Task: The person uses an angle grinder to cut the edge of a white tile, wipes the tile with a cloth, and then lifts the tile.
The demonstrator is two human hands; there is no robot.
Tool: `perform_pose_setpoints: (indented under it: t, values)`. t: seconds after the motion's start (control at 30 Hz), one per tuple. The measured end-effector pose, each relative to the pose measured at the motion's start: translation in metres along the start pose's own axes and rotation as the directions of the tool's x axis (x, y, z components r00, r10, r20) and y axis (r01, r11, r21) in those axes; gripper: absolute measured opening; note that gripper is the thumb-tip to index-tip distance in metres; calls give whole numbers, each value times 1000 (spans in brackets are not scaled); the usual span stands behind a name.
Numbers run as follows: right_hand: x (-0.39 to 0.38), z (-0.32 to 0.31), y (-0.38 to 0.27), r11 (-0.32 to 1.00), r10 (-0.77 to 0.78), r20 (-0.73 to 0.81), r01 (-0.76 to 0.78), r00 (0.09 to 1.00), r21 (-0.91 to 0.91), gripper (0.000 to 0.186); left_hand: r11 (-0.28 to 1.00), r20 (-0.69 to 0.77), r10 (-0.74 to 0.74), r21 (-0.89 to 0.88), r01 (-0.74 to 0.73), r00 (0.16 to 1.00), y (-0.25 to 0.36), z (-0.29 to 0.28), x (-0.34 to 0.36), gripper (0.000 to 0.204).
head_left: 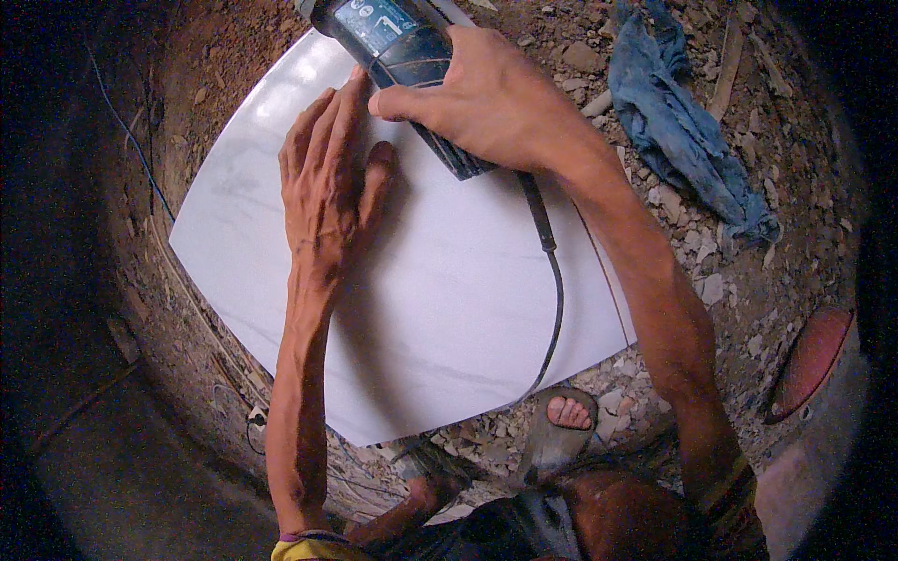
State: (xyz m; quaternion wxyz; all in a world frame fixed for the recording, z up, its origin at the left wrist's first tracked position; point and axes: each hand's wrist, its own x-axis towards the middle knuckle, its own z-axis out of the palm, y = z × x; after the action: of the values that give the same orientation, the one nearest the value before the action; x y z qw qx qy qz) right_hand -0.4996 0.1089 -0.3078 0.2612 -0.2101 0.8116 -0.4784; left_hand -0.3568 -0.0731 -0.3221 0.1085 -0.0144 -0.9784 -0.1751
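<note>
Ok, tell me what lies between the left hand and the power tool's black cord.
Between the left hand and the black cord, the head view shows only a bare stretch of the grey-veined white tile, shadowed near the hand.

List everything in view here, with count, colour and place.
Power tool: one, dark blue and black, over the slab's top end
Cord: one, black, running from the tool across the slab
Slab: one, white with faint grey veining, centre
Cloth: one, blue, on rubble, upper right
Rubble: uncountable, grey-brown, around the slab
Oval object: one, reddish, far right
Cable: one, blue, left
Left hand: one, bare, palm down over the slab
Right hand: one, bare, gripping the tool
Sleeves: two, partly yellow, lower edge
</note>
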Motion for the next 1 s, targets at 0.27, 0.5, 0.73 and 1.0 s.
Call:
perform_pose_setpoints:
  t: [0.27, 0.5, 0.73, 1.0]
  values:
    - [-3, -2, -2, 1000, 0, 9, 0, 1000, 15, 63, 999, -7, -8, -38, 8, 1000, 2, 0, 0, 79]
    - [0, 2, -5, 999, 24, 0, -24, 1000, -23, 62, 999, -11, 12, -52, -12, 1000, -1, -2, -1, 80]
    - [-11, -5, -6, 1000, 20, -5, -20, 1000, -6, 61, 997, -53, 2, -81, -7, 999, -4, 2, -2, 80]
    - [-9, -3, -8, 998, 57, 20, -56, 998, -42, 61, 992, -45, -40, -123, 35, 998, -3, 6, -3, 82]
